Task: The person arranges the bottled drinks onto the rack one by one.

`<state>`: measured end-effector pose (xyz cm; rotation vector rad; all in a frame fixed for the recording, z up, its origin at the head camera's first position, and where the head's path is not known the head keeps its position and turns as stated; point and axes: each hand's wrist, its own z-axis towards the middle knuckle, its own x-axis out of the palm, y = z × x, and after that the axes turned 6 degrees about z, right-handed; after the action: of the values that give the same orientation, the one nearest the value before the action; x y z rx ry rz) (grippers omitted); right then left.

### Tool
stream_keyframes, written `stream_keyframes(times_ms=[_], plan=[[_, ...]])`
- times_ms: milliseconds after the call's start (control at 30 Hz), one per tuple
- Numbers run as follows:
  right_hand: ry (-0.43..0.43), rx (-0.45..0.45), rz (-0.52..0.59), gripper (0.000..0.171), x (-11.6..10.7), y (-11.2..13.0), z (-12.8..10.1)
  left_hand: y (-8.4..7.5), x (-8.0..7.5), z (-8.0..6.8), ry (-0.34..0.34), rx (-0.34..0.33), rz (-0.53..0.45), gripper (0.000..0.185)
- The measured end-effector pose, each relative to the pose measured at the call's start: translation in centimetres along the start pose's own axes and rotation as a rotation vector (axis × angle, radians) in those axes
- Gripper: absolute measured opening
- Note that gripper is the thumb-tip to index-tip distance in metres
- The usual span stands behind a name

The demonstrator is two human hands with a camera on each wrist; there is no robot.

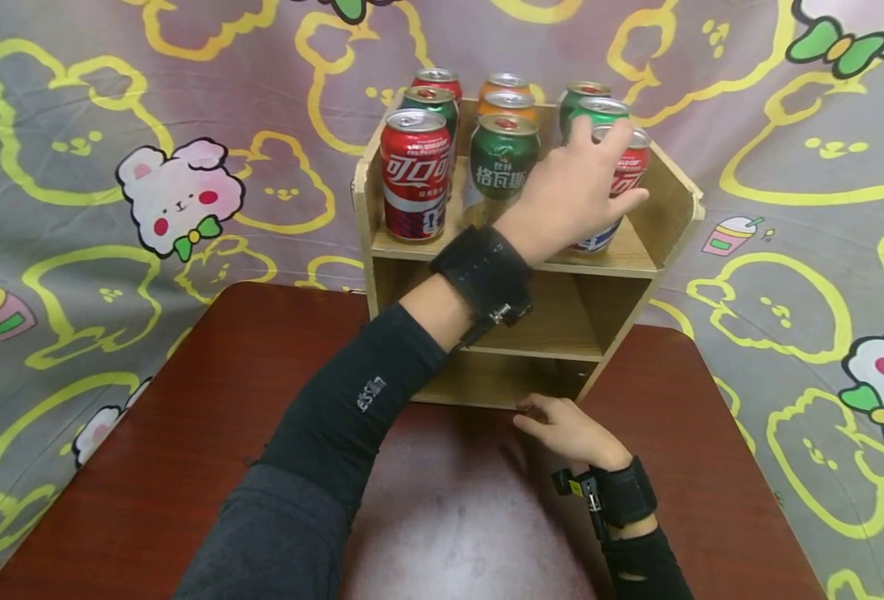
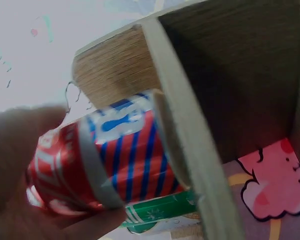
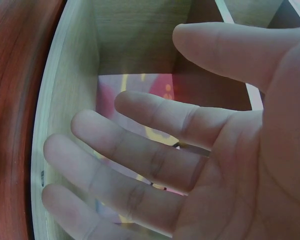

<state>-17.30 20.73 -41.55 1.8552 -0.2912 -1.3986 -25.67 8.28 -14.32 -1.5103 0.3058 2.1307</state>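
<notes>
On the top tier of a small wooden shelf (image 1: 636, 267), my left hand (image 1: 565, 192) reaches across to the right front and grips a red soda can (image 2: 120, 155). The left wrist view has its thumb and fingers about the can, whose blue-striped base is at the board's edge. A green can (image 1: 599, 108) stands just behind it. My right hand (image 1: 569, 429) is low in front of the shelf's bottom compartment, holding nothing; its fingers (image 3: 140, 145) are spread and slightly bent in the right wrist view.
Left of the gripped can stand a green can (image 1: 505, 158) and a red cola can (image 1: 415, 175), with several more red, green and orange cans behind. The shelf stands on a dark red table (image 1: 284, 358) against a patterned cloth (image 1: 277, 208).
</notes>
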Motion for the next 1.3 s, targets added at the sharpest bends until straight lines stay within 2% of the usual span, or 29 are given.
stream_keyframes(times_ms=[133,200,533,900,1300], plan=[[-0.002,-0.006,-0.007,0.039,0.0,-0.1,0.0,0.4,-0.3,0.2,0.103,0.000,-0.068,0.078],[-0.001,-0.007,-0.008,0.038,-0.1,0.0,-0.1,0.5,-0.3,0.2,0.116,-0.005,-0.074,0.080],[-0.003,-0.008,-0.016,0.038,-0.3,0.2,-0.1,0.2,-0.3,0.4,0.096,-0.030,-0.089,0.080],[0.008,-0.012,-0.010,0.037,-0.4,0.1,-0.1,-0.4,0.0,0.3,0.038,-0.057,-0.048,0.074],[0.012,0.002,0.008,0.038,-0.4,0.1,-0.1,-0.6,0.1,0.1,0.024,-0.076,-0.052,0.076]])
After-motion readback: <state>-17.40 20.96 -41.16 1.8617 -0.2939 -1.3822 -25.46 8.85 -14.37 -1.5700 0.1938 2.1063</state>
